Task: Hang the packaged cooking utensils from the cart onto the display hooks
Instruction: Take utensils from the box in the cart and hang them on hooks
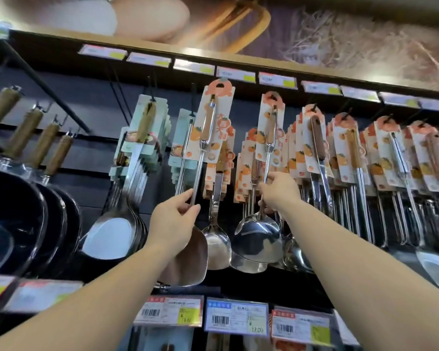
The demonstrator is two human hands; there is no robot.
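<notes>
1. Head view showed two bare hands raised to a wall of hanging utensils, each closed around the steel shaft of one packaged utensil
2. Left hand (174, 219) pinched a spatula (200, 178) between thumb and fingers (188, 196); its long axis ran nearly upright, leaning slightly right toward the top, with the orange-printed card (217, 107) well above the fingers and the flat blade (188, 262) below the palm, pointing down
3. Card's top hole sat up by a dark hook (193, 97); whether it was threaded on could not be told
4. Right hand (279, 191) gripped a ladle (266, 173) low on its shaft, fingers wrapped shut; the axis stood near vertical, handle and card up, the bowl (257, 236) just below the fingers, facing the camera
5. Ladle's card (271, 102) reached a hook above, well apart from the fingers
6. Counted: two held utensils, one per hand; four wooden-handled woks (31, 224) far left of the left fingers; a row of many carded utensils to the right of the right fingers, too crowded to count
7. Price tags (236, 317) lined the shelf edge beneath both forearms
</notes>
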